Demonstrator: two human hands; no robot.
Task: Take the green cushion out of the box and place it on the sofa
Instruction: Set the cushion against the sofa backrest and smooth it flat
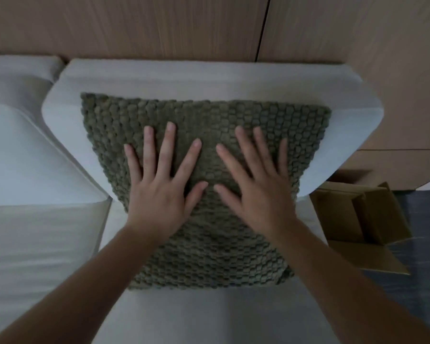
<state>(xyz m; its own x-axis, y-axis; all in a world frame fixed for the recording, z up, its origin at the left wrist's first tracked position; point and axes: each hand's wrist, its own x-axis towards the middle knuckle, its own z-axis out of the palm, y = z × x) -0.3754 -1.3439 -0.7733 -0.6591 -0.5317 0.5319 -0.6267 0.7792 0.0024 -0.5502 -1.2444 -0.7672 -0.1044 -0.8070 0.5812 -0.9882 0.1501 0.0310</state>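
Observation:
The green cushion [209,254], knobbly and woven, leans against the white back cushion of the sofa [358,115], with its lower edge resting on the sofa seat. My left hand [159,192] lies flat on the cushion's front, fingers spread. Beside it, my right hand [256,192] presses flat on the same face, fingers spread too. Neither hand grips anything. The cardboard box [363,219] stands open on the floor to the right of the sofa, and what shows of its inside holds nothing.
A second white back cushion [23,150] and seat [42,244] sit to the left. A wooden panelled wall [159,26] rises behind the sofa. Dark floor [422,256] lies at the right around the box.

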